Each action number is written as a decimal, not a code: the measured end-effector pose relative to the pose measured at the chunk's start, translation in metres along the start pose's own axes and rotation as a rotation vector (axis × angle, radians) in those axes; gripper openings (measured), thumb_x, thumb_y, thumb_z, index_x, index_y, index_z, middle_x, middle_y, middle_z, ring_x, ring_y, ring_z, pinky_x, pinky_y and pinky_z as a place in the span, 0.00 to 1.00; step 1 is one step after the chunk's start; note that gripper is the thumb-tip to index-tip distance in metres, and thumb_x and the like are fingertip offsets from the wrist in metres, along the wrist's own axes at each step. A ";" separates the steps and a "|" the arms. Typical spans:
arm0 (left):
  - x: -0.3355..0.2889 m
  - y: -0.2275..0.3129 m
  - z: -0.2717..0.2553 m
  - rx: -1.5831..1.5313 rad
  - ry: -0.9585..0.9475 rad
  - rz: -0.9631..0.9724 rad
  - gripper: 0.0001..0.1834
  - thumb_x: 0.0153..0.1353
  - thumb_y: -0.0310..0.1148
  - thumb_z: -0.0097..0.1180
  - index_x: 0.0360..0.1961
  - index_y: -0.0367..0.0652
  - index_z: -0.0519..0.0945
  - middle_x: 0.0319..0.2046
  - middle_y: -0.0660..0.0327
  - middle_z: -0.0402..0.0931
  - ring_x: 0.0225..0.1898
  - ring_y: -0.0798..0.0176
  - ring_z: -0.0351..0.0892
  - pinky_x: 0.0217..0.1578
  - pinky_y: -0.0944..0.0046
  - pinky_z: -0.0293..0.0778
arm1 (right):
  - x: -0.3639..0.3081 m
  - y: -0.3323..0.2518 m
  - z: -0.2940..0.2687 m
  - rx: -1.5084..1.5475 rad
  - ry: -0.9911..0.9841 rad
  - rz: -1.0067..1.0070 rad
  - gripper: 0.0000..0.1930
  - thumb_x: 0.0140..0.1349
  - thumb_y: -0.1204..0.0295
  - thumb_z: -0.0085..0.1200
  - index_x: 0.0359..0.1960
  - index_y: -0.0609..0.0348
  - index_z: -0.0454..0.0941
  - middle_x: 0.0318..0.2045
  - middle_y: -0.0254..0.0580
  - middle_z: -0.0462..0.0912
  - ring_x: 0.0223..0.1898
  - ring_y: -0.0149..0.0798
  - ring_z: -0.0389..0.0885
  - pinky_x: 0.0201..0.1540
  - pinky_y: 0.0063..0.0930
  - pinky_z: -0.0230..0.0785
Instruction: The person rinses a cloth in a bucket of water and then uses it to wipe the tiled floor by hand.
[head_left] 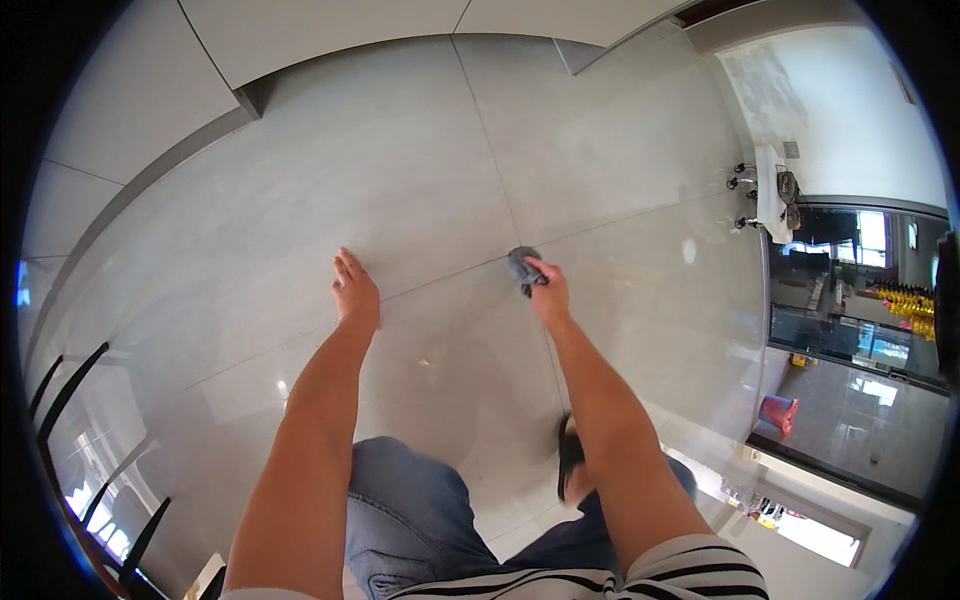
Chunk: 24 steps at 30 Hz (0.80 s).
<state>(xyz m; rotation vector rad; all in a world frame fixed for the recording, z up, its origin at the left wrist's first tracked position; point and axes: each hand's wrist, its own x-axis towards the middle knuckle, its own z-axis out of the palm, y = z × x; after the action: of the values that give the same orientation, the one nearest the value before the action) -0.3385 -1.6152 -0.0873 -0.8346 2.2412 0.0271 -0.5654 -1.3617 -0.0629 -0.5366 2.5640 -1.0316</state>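
My right hand [549, 290] is closed on a bunched grey cloth [524, 268], which it presses to the shiny tiled floor [430, 180] close to where the tile joints cross. To the left, my left hand [356, 292] rests on the same floor with its fingers stretched out and nothing in it. Both arms reach forward over my bent knees. The underside of the cloth is hidden.
White cabinets [330, 30] line the far side and the left. Black curved legs [70, 400] stand at the lower left. On the right are a white wheeled stand [770, 195], a glass sliding door [860, 290] and a red bucket [778, 414]. My sandalled foot [572, 460] is below my right forearm.
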 end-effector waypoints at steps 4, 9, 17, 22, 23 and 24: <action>-0.002 -0.004 0.003 0.032 -0.001 -0.026 0.80 0.29 0.55 0.83 0.73 0.26 0.42 0.74 0.35 0.33 0.76 0.39 0.42 0.64 0.56 0.67 | 0.041 0.012 0.002 0.064 0.000 0.148 0.27 0.49 0.88 0.46 0.48 0.48 0.85 0.43 0.45 0.80 0.47 0.45 0.80 0.48 0.32 0.72; -0.008 0.003 -0.010 0.040 -0.017 -0.042 0.80 0.29 0.55 0.83 0.73 0.26 0.41 0.74 0.36 0.33 0.75 0.40 0.43 0.65 0.55 0.66 | 0.018 0.020 0.046 0.070 0.080 -0.154 0.30 0.44 0.91 0.42 0.47 0.49 0.84 0.44 0.48 0.79 0.49 0.51 0.78 0.54 0.37 0.70; -0.035 0.009 -0.009 -0.037 0.056 -0.008 0.67 0.42 0.45 0.78 0.76 0.41 0.43 0.77 0.53 0.37 0.75 0.54 0.49 0.70 0.53 0.57 | -0.100 0.061 -0.001 -0.009 -0.999 -0.515 0.31 0.44 0.91 0.49 0.46 0.43 0.85 0.46 0.42 0.79 0.52 0.49 0.76 0.58 0.41 0.66; -0.076 0.066 0.017 0.013 0.238 0.190 0.43 0.61 0.26 0.55 0.75 0.45 0.48 0.77 0.56 0.42 0.75 0.58 0.50 0.71 0.54 0.53 | 0.025 0.059 -0.044 0.177 -0.279 -0.402 0.26 0.51 0.90 0.48 0.49 0.52 0.84 0.47 0.45 0.81 0.50 0.49 0.78 0.57 0.39 0.68; -0.084 0.081 0.022 -0.123 0.297 0.198 0.44 0.60 0.25 0.56 0.75 0.43 0.48 0.77 0.56 0.42 0.75 0.58 0.49 0.72 0.53 0.53 | 0.047 0.058 -0.051 0.148 -0.216 -0.340 0.26 0.51 0.90 0.47 0.49 0.51 0.84 0.46 0.45 0.81 0.49 0.49 0.78 0.54 0.36 0.69; -0.095 0.112 0.004 -0.276 0.209 0.210 0.44 0.58 0.21 0.53 0.75 0.41 0.48 0.77 0.55 0.42 0.76 0.56 0.48 0.72 0.52 0.51 | 0.063 0.071 -0.064 0.096 -0.142 -0.268 0.27 0.51 0.90 0.46 0.49 0.50 0.84 0.44 0.46 0.82 0.48 0.50 0.79 0.51 0.33 0.70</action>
<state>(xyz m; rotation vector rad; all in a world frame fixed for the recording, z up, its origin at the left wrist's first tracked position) -0.3512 -1.4725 -0.0531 -0.7692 2.5537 0.3715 -0.6635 -1.3054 -0.0790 -0.9112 2.3493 -1.1516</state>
